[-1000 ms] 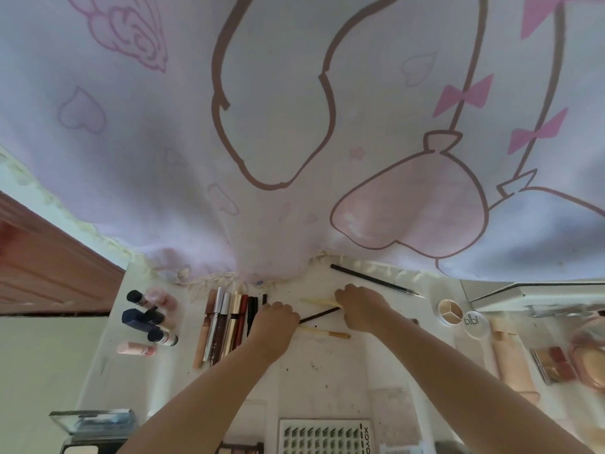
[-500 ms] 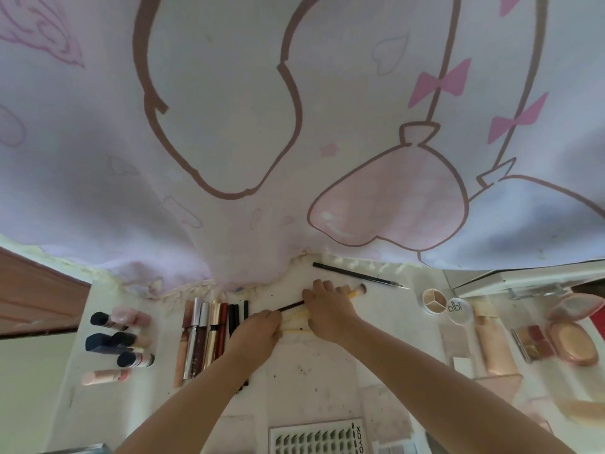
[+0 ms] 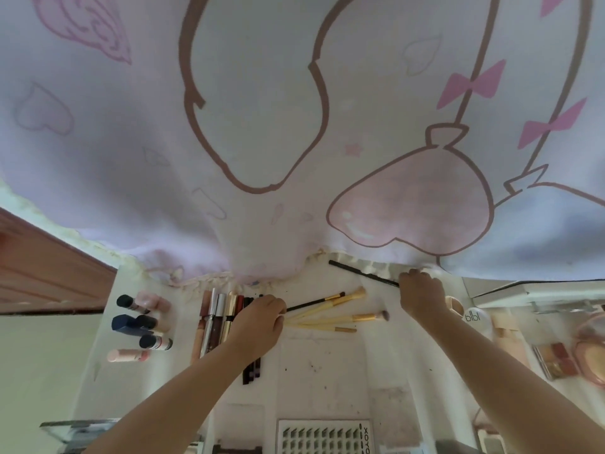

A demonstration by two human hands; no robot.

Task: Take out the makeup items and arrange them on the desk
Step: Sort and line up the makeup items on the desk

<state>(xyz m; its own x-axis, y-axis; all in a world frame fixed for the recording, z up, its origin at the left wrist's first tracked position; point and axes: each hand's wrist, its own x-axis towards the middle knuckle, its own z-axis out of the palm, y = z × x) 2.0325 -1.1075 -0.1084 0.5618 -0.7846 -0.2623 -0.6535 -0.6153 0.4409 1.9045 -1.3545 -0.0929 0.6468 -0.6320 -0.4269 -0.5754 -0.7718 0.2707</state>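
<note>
Four cream-handled brushes (image 3: 330, 314) fan flat on the white desk (image 3: 327, 365); lip tubes (image 3: 219, 319) lie parallel leftward.

From my feed, a pale lilac curtain (image 3: 294, 109) fills the upper half of the view, printed with brown cartoon outlines, pink bows and faint hearts. Its frilled hem bunches where it meets the far edge of the white surface (image 3: 327, 371), which is scuffed and speckled with dark marks. At left I see a reddish-brown wooden panel (image 3: 49, 267) above a plain cream wall (image 3: 39, 371). Soft daylight glows through the fabric, leaving everything evenly lit.
</note>
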